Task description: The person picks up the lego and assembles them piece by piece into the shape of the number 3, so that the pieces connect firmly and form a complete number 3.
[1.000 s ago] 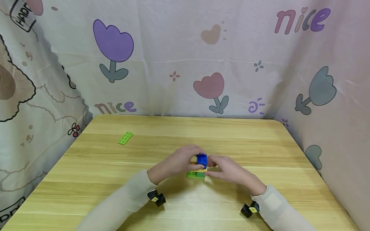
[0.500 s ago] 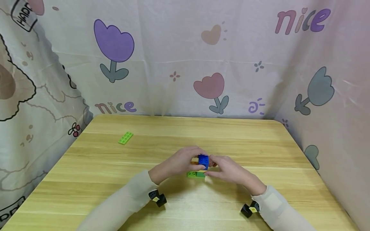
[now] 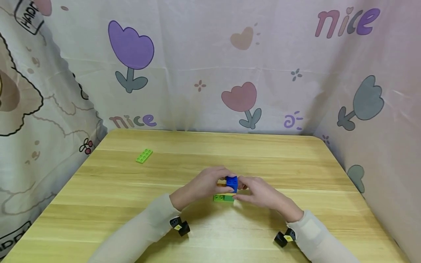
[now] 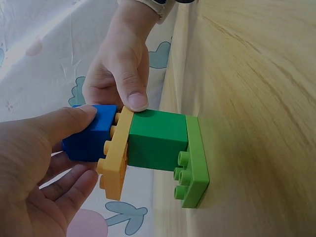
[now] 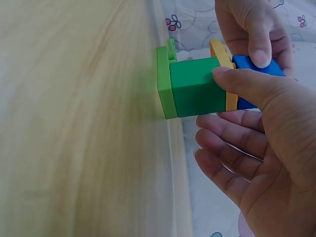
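Observation:
A small stack of building bricks stands mid-table. At its base is a light green plate [image 4: 197, 163], with a green brick [image 4: 158, 140] on one end of it and an orange plate [image 4: 117, 165] across that. My left hand [image 3: 208, 184] pinches a blue brick [image 3: 232, 185] between thumb and fingers at the top of the stack. Orange studs show beside and just under the blue brick in the left wrist view. My right hand [image 3: 260, 191] grips the orange plate at its right end, thumb [image 5: 229, 76] at the seam with the green brick. Its other fingers spread loosely below.
A loose light green plate [image 3: 144, 156] with studs up lies at the table's back left. The wooden table [image 3: 283, 160] meets a patterned cloth [image 3: 184, 47] behind and at the sides. Small black cameras [image 3: 180, 226] hang at both wrists.
The blue brick in my left hand has shifted slightly right over the orange plate. My right hand and the loose plate stay about where they were.

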{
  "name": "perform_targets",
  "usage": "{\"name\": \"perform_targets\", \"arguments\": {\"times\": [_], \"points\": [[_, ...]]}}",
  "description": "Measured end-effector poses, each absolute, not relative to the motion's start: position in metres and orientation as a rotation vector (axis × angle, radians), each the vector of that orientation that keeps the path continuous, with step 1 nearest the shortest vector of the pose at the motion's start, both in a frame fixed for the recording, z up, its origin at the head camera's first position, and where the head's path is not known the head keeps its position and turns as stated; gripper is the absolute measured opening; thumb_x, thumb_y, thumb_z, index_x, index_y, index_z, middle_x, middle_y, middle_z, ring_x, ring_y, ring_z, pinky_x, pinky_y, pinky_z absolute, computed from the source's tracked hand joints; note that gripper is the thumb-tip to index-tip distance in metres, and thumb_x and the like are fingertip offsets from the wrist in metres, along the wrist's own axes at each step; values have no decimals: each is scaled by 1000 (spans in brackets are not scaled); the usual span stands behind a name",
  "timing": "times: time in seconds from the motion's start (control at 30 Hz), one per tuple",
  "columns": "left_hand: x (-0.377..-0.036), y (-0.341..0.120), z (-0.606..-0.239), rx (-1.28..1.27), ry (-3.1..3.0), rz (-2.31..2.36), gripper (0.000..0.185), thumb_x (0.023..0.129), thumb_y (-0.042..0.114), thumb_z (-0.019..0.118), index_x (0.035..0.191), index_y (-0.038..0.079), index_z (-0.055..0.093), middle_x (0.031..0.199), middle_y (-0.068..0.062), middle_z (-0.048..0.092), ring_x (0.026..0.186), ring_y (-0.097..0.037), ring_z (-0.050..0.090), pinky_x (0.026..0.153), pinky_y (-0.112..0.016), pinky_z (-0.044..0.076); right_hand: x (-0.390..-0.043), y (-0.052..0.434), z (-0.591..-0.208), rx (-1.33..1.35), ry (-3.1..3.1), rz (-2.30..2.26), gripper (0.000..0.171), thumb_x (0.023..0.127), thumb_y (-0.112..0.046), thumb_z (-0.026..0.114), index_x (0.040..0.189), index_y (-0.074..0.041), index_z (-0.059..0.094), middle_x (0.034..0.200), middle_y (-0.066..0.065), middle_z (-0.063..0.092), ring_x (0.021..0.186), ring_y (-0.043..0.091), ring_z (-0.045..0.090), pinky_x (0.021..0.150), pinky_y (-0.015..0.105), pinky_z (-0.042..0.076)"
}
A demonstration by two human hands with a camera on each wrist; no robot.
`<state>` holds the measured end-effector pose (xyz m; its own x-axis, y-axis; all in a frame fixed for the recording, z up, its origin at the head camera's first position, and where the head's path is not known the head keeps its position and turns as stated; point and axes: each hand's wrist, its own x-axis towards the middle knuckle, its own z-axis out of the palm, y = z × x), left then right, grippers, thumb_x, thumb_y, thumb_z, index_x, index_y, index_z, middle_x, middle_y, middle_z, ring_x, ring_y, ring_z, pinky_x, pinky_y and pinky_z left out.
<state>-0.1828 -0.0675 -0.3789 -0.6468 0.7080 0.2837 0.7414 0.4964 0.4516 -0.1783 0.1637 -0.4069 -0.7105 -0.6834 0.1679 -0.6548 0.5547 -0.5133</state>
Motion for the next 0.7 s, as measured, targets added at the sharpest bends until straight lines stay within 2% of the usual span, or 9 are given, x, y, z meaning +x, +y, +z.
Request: {"name": "perform_targets", "arguments": {"times": [0.13,0.3,0.7], "points": [[-181,-66,-376,-1296,-2665,-770,40,87,29,75,121,8,67,107,-2,65,93,-18,64,80,-22,53,-179,165,-408,-1188,2733,-862,22,92,-39,68,101,-23,57,95,-13,64,87,9,62,75,31,53],[-180,-66,-375,-1308,-2655,-725,39,86,29,76,119,10,68,104,0,64,90,-15,64,79,-16,50,-178,164,-406,-1194,2739,-849,22,92,-39,69,100,-23,57,94,-13,63,87,6,61,75,30,53],[-176,-65,-381,-1276,-2583,-764,36,83,24,80,113,9,71,96,1,64,82,-13,62,74,-18,51,-175,163,-404,-1174,2745,-841,22,91,-37,70,99,-20,58,94,-8,66,86,11,62,74,30,53]]}}
